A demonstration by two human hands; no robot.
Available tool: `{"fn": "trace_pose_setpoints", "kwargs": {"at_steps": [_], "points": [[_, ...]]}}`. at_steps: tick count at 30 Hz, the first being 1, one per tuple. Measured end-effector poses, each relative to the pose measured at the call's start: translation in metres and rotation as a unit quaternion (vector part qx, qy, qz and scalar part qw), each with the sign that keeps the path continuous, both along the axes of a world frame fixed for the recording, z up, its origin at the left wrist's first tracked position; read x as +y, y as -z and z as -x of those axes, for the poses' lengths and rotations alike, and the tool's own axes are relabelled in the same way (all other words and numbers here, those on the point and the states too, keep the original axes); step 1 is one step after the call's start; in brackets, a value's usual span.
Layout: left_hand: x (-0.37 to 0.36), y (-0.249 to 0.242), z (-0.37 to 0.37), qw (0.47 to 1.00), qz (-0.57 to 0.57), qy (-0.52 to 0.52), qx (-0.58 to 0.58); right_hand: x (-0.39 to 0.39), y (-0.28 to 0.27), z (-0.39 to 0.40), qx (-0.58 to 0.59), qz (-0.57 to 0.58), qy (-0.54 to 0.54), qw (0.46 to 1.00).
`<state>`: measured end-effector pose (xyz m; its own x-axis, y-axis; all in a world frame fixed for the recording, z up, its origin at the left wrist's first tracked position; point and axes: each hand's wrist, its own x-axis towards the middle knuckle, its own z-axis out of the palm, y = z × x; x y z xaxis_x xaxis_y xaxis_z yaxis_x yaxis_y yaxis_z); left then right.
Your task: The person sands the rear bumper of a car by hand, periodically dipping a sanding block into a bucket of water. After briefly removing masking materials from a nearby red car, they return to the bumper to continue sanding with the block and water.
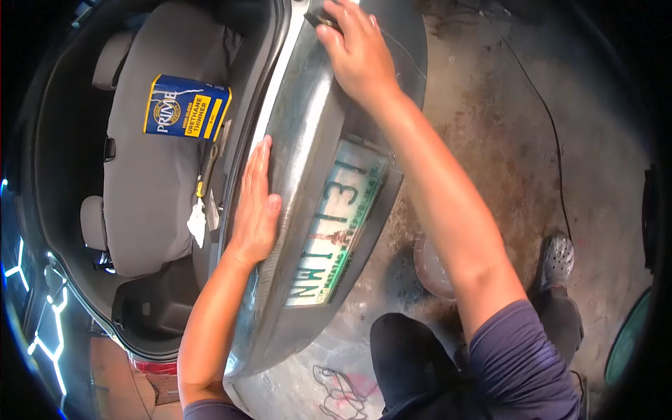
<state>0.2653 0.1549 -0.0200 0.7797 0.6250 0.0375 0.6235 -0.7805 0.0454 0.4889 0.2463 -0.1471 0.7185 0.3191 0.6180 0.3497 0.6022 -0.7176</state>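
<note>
Hands (255,220) (362,59); bumper (302,140) beneath both

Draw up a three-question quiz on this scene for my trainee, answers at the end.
1. Multiple choice. What does the label on the blue-and-yellow can say?
A) Engine oil
B) Urethane thinner
C) Glass cleaner

2. True or false: the left hand rests against the car's rear bumper with its fingers extended.

3. Fill in the blank: the small dark object is held by the person's ____ hand.

Key: 1. B; 2. True; 3. right
</note>
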Motion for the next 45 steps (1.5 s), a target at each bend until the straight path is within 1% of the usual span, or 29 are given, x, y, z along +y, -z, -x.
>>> {"fn": "trace_pose_setpoints", "kwargs": {"at_steps": [2, 4, 5, 6, 9, 10, 11, 12, 15, 17, 18, 19, 21, 22, 24, 25, 26, 27, 29, 30, 32, 35, 36, 38, 39, 41, 42, 43, 45], "points": [[0.008, 0.005, 0.009, 1.0, -0.003, 0.02, -0.012, 0.004, -0.007, -0.005, 0.002, -0.024, 0.011, 1.0], [0.009, 0.007, 0.012, 0.999, -0.005, 0.027, -0.021, -0.043, 0.001, 0.056, -0.093, -0.04, 0.037, 0.994], [0.009, 0.007, 0.012, 0.999, -0.005, 0.028, -0.024, -0.08, 0.0, 0.086, -0.1, -0.032, -0.025, 0.994], [0.008, 0.007, 0.011, 0.999, -0.007, 0.028, -0.026, -0.113, 0.0, 0.1, -0.148, -0.014, -0.102, 0.984], [0.006, 0.008, 0.008, 0.999, -0.008, 0.032, -0.026, -0.076, -0.001, 0.074, -0.131, -0.055, -0.043, 0.989], [0.005, 0.007, 0.007, 0.999, -0.01, 0.033, -0.027, -0.038, -0.001, 0.045, -0.154, -0.02, 0.008, 0.988], [0.005, 0.007, 0.008, 0.999, -0.012, 0.032, -0.029, -0.019, -0.009, 0.004, -0.075, -0.032, -0.047, 0.996], [0.006, 0.007, 0.009, 0.999, -0.013, 0.033, -0.031, 0.002, -0.014, -0.021, 0.002, -0.047, -0.028, 0.999], [0.007, 0.007, 0.009, 0.999, -0.017, 0.037, -0.034, -0.008, 0.004, 0.01, 0.018, -0.023, -0.003, 1.0], [0.004, 0.007, 0.011, 0.999, -0.019, 0.034, -0.037, -0.06, 0.019, 0.068, -0.017, -0.021, -0.005, 1.0], [0.003, 0.007, 0.011, 0.998, -0.021, 0.035, -0.04, -0.089, 0.027, 0.097, -0.032, -0.017, -0.054, 0.998], [0.003, 0.007, 0.011, 0.998, -0.023, 0.033, -0.04, -0.116, 0.034, 0.114, -0.058, -0.047, -0.107, 0.991], [0.004, 0.009, 0.011, 0.998, -0.025, 0.034, -0.043, -0.124, 0.042, 0.109, -0.107, -0.073, -0.139, 0.982], [0.005, 0.009, 0.01, 0.998, -0.027, 0.035, -0.042, -0.115, 0.042, 0.098, -0.108, -0.083, -0.102, 0.985], [0.005, 0.01, 0.008, 0.998, -0.034, 0.036, -0.039, -0.07, 0.041, 0.059, -0.11, -0.1, -0.031, 0.988], [0.004, 0.01, 0.008, 0.998, -0.037, 0.034, -0.036, -0.05, 0.039, 0.035, -0.088, -0.072, 0.006, 0.993], [0.003, 0.01, 0.007, 0.998, -0.04, 0.032, -0.033, -0.037, 0.037, 0.017, -0.033, -0.036, 0.009, 0.999], [0.002, 0.01, 0.006, 0.998, -0.042, 0.03, -0.03, -0.03, 0.036, 0.01, 0.002, -0.023, -0.005, 1.0], [0.002, 0.008, 0.005, 0.999, -0.038, 0.025, -0.03, -0.048, 0.038, 0.037, -0.003, -0.014, 0.0, 1.0], [0.002, 0.007, 0.003, 0.999, -0.033, 0.021, -0.034, -0.071, 0.039, 0.061, -0.029, -0.03, 0.003, 0.999], [0.0, 0.007, 0.003, 0.999, -0.018, 0.015, -0.042, -0.125, 0.043, 0.104, -0.073, -0.048, -0.081, 0.993], [0.002, 0.009, 0.005, 0.998, -0.033, 0.033, -0.034, -0.111, 0.053, 0.091, -0.109, -0.087, -0.09, 0.986], [0.003, 0.009, 0.006, 0.998, -0.038, 0.039, -0.03, -0.098, 0.046, 0.073, -0.106, -0.054, -0.045, 0.992], [0.002, 0.009, 0.006, 0.998, -0.034, 0.03, -0.034, -0.051, 0.042, 0.033, -0.032, -0.022, 0.019, 0.999], [0.002, 0.011, 0.008, 0.999, -0.031, 0.026, -0.036, -0.045, 0.039, 0.02, -0.006, 0.005, 0.003, 1.0], [0.01, 0.013, 0.014, 0.999, -0.026, 0.025, -0.037, -0.06, 0.04, 0.043, 0.014, 0.012, -0.001, 1.0], [0.013, 0.012, 0.015, 0.999, -0.025, 0.027, -0.037, -0.081, 0.044, 0.065, -0.022, 0.005, 0.001, 1.0], [0.015, 0.012, 0.015, 0.999, -0.023, 0.028, -0.038, -0.107, 0.049, 0.088, -0.051, -0.004, -0.047, 0.998], [0.015, 0.013, 0.017, 0.999, -0.026, 0.028, -0.035, -0.136, 0.058, 0.107, -0.078, -0.007, -0.115, 0.99]]}}
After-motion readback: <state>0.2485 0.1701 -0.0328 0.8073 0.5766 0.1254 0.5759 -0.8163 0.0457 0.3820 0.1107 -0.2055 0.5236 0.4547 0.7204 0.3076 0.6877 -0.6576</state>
